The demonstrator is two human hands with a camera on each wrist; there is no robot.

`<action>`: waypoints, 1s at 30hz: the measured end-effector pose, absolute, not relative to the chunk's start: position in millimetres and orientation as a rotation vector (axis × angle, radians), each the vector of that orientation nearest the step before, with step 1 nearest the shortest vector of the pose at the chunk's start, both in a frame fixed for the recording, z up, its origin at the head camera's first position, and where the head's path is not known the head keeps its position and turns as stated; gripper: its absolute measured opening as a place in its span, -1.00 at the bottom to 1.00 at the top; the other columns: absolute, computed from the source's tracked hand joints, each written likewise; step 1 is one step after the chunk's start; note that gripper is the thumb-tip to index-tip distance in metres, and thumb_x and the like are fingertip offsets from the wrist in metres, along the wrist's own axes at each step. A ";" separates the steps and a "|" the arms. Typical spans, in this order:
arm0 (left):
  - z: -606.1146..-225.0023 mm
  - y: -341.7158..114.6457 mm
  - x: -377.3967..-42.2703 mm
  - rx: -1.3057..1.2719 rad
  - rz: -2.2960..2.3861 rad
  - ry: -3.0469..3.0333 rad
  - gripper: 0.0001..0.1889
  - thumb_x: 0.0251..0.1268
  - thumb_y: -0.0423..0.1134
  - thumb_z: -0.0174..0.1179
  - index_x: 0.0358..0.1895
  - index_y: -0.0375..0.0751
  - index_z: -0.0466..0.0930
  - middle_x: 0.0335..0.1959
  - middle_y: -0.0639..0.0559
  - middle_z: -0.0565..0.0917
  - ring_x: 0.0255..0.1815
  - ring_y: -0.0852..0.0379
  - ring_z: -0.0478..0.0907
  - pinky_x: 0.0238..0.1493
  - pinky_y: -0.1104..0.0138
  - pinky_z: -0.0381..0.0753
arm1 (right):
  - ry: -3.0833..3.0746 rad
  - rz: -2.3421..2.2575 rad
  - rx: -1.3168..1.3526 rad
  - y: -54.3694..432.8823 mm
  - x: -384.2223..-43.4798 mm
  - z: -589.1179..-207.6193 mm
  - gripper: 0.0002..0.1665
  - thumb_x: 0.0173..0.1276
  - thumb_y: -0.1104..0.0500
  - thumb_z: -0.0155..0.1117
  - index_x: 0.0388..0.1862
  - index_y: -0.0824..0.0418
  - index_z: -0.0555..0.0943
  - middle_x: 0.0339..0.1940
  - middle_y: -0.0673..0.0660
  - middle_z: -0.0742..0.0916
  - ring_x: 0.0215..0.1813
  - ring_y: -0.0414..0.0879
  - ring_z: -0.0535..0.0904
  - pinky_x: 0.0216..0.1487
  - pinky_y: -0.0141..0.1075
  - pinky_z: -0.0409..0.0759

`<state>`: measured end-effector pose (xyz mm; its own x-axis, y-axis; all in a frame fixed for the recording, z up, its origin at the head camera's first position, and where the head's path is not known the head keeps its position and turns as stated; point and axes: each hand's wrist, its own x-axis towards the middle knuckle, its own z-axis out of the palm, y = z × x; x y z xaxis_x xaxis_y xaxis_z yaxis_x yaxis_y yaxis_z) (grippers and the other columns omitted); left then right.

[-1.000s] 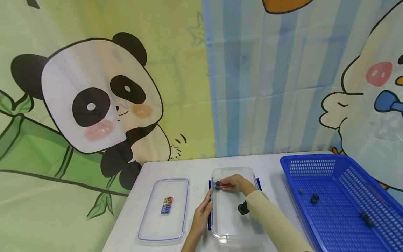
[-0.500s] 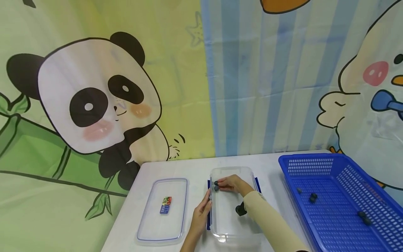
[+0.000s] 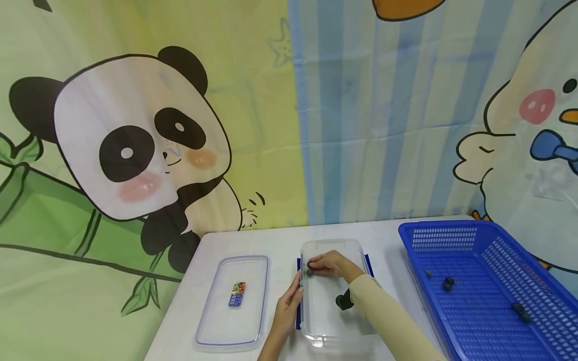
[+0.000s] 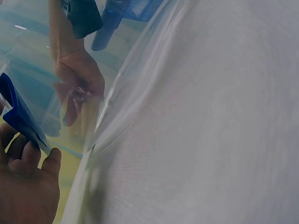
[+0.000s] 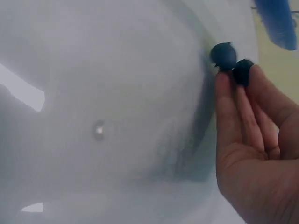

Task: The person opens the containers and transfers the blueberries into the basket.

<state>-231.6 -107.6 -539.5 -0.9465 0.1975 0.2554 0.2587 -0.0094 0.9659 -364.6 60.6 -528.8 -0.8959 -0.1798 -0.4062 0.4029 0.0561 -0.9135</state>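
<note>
A clear plastic box (image 3: pixel 331 321) with blue side latches stands on the white table. My left hand (image 3: pixel 284 308) rests along its left side, fingers extended at the rim; in the left wrist view, the fingers of the left hand (image 4: pixel 28 186) lie against a blue latch (image 4: pixel 21 114). My right hand (image 3: pixel 331 263) reaches into the box near its back left corner. In the right wrist view, the right hand (image 5: pixel 254 154) pinches a dark blueberry (image 5: pixel 243 71) between thumb and fingers. A second blueberry (image 5: pixel 224 56) is right at the fingertips.
A clear lid (image 3: pixel 235 328) with a blue seal and a label lies left of the box. On the right stands a blue perforated basket (image 3: pixel 478 321) with several dark berries (image 3: pixel 448 284) in it. A cartoon-printed curtain (image 3: pixel 271 150) hangs behind the table.
The right hand's fingertips and the blueberries at them have shifted slightly within the box. The left hand stays at the box's side. The head view has shifted a little.
</note>
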 end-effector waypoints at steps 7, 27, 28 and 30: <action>-540.0 -108.3 -232.8 -0.483 -2.119 -2.176 -0.52 0.44 -0.28 -0.10 0.36 -0.32 0.15 0.38 -0.13 0.14 0.36 0.02 0.06 0.24 0.57 0.10 | 2.007 -1.805 -0.012 70.2 -359.3 -501.0 -0.71 0.21 0.46 0.20 -0.07 0.53 0.57 -0.22 0.34 0.70 -0.20 0.07 0.67 -0.14 -0.19 0.65; -569.4 -111.1 -245.7 -0.481 -2.123 -2.109 -0.53 0.42 -0.21 -0.05 0.37 -0.10 0.22 0.39 -0.03 0.17 0.37 0.08 0.07 0.26 0.53 0.09 | 1.884 -1.784 -0.437 296.9 -313.3 -419.9 -0.52 0.42 0.33 -0.01 0.26 0.50 0.29 0.15 0.25 0.56 0.13 0.00 0.52 0.19 -0.17 0.43; -569.1 -110.7 -245.8 -0.486 -2.126 -2.110 -0.53 0.42 -0.22 -0.05 0.37 -0.11 0.21 0.39 -0.04 0.17 0.37 0.07 0.07 0.27 0.53 0.09 | 1.889 -1.775 -0.444 311.8 -310.0 -422.6 -0.53 0.42 0.33 -0.03 0.27 0.50 0.29 0.16 0.25 0.55 0.15 0.02 0.51 0.20 -0.18 0.43; -568.7 -109.5 -245.7 -0.491 -2.136 -2.116 -0.52 0.43 -0.23 -0.05 0.37 -0.11 0.20 0.40 -0.05 0.16 0.38 0.07 0.06 0.27 0.53 0.08 | 1.888 -1.755 -0.465 341.3 -303.2 -429.9 -0.53 0.44 0.34 -0.07 0.28 0.50 0.27 0.17 0.21 0.55 0.17 0.01 0.49 0.19 -0.22 0.43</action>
<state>-245.7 -109.5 -568.7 -0.9436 0.1573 0.2913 0.2898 -0.0327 0.9565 -303.2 341.3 -429.9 -0.8078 -0.5732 -0.1375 0.0954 0.1031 -0.9901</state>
